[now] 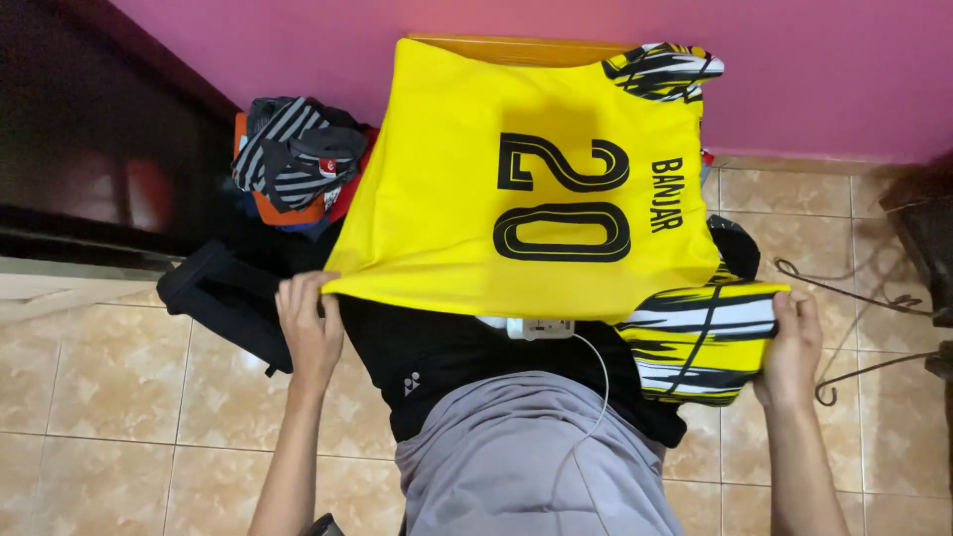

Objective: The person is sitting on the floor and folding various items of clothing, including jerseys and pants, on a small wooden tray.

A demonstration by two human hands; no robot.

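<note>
A yellow sports jersey (447, 169) with black numerals and black-and-white striped sleeves is stretched out flat in front of me, its far end over an orange surface (516, 45). My left hand (310, 323) pinches the jersey's near hem corner on the left. My right hand (791, 342) grips the striped sleeve (700, 337) on the right. The jersey hangs above my lap, where I wear a black shirt and grey shorts.
A pile of folded clothes with a grey-striped garment (293, 154) sits at the left, above a black bag (223, 293). A white charger with cable (536, 328) lies on my lap. Tiled floor, a pink wall and dark metal hooks (844, 288) surround me.
</note>
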